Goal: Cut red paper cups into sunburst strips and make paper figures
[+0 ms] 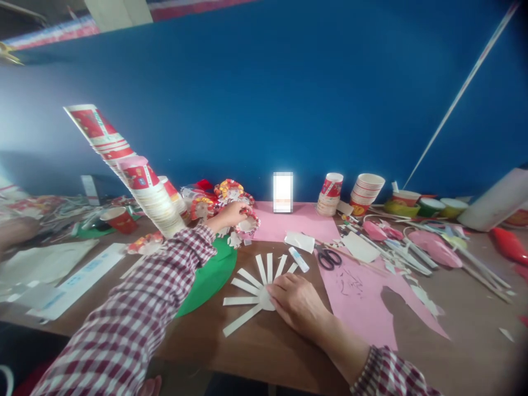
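Note:
My left hand [233, 215] reaches to the back of the table, its fingers closed on the rim of a red-and-white cut paper flower [248, 224]. More red, yellow and white paper flowers [228, 190] lie piled beside it. Near the front, my right hand [297, 302] rests on a cut paper cup [264, 298], flattened white side up with strips fanning out from its round base; the hand covers its right part. A small glue stick [298, 259] lies just beyond the right hand. Green paper [214, 275] lies under my left forearm.
A tall stack of paper cups [142, 184] leans at the left. Two shorter cup stacks [328, 195] [366, 192] stand against the blue partition [264, 99]. Scissors [329, 257] lie on pink paper [355, 308], with scraps and sticks to the right. Another person's hand [16, 234] is at far left.

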Demonstrator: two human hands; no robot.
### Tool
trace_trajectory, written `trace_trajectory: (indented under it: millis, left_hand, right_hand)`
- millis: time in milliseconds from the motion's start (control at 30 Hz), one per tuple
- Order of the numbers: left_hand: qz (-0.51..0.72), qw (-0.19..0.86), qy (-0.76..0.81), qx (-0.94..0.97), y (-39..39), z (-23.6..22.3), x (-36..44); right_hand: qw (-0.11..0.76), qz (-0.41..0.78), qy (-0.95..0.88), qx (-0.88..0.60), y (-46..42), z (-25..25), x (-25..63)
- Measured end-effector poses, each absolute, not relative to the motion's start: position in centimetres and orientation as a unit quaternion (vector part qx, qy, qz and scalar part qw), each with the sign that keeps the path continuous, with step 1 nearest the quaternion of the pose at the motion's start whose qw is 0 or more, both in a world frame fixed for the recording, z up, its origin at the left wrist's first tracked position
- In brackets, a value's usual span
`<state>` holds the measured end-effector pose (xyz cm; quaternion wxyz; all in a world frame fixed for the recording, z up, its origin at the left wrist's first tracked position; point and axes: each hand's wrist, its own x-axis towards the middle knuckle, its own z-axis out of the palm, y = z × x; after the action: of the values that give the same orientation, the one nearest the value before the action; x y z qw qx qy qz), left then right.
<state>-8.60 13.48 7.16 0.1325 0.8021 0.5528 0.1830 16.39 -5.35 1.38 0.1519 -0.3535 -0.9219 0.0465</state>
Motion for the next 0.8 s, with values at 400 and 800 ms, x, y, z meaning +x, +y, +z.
trace_trajectory:
  millis: [400, 800]
  left_hand:
    - [0.1, 0.086, 0.521, 0.844, 15.1, 4.2, -7.1]
    - [0.188, -0.025, 0.536, 0.822, 11.4, 5.5, -6.7]
  right_hand:
    - [0.133, 0.053, -0.923, -0.357, -5.4, 1.5, 16.5]
    - [0.142, 0.051, -0.926, -0.345, -5.3, 1.7, 16.6]
